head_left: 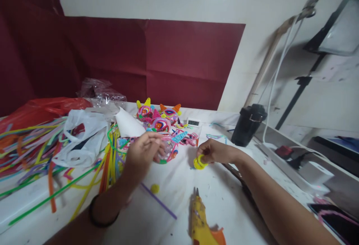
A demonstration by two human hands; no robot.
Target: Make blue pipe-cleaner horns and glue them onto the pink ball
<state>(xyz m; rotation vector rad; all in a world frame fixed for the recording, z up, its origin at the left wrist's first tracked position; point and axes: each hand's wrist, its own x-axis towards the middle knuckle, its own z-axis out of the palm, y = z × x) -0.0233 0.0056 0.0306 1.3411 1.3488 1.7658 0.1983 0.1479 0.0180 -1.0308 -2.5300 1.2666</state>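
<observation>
My right hand [211, 150] pinches a yellow coiled pipe cleaner [200, 162] just above the white table. My left hand [146, 148] hovers to its left, fingers loosely bent and apart, with nothing visible in them. Behind the left hand lies a pink, glittery craft piece [168, 153], partly covered by it. Farther back sit several colourful pipe-cleaner figures [161, 124] with yellow or orange horns. Below the hands, a small yellow pompom-like ball [155, 188] and a purple pipe cleaner [158, 201] rest on the table. A yellow glue gun [200, 219] lies nearest me, tip pointing away.
Loose pipe cleaners [33, 144] and a white plastic bag [81, 136] crowd the left side. A white paper cone [127, 124] stands behind my left hand. Toward the right are a black cup [248, 125], a small digital clock [193, 122] and a power strip [291, 170] with plugs.
</observation>
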